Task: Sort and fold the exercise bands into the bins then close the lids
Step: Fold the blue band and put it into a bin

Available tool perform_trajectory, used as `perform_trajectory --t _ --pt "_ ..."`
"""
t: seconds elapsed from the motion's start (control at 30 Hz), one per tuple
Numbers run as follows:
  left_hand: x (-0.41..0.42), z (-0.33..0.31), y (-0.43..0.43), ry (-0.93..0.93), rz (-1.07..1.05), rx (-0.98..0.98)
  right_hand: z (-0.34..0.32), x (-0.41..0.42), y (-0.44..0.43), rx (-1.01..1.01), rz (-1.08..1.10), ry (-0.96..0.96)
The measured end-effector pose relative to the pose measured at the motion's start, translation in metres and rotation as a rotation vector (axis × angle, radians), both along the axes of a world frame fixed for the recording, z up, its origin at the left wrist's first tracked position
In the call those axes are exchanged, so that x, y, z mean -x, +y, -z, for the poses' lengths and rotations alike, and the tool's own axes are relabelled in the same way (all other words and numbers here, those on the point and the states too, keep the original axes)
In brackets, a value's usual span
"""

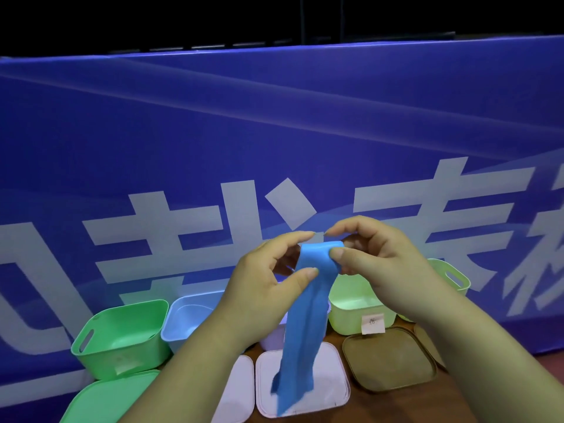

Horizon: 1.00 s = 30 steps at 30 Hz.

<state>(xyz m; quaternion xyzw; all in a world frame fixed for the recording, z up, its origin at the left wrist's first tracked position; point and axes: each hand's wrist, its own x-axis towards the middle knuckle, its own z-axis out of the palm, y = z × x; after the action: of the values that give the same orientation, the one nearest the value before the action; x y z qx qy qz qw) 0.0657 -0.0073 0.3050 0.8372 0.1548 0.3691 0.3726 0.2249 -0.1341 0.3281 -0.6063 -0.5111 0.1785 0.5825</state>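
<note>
Pinching the blue exercise band [305, 315] by its top, left hand [268, 279] and right hand [378, 257] dangle it. Slick material may slip free.

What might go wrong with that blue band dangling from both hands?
1. The left hand and right hand pinch the blue band only at its top edge; it may slip onto the white lid below.
2. Its long unfolded tail might drape over the rim of the blue bin.
</note>
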Motion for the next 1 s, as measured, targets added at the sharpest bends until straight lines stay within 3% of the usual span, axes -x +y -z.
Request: perform_trajectory --t 0.43,0.8,1.0 --pt "-0.017 0.005 -0.027 -0.052 0.115 0.146 0.009 0.001 -0.025 0.001 0.026 0.210" --pt "-0.021 0.008 -0.033 -0.034 0.151 0.086 0.012 -0.001 -0.040 0.119 0.178 -0.080" --pt "-0.017 0.011 -0.025 -0.054 0.159 0.149 0.010 0.009 -0.042 0.007 0.080 -0.076"
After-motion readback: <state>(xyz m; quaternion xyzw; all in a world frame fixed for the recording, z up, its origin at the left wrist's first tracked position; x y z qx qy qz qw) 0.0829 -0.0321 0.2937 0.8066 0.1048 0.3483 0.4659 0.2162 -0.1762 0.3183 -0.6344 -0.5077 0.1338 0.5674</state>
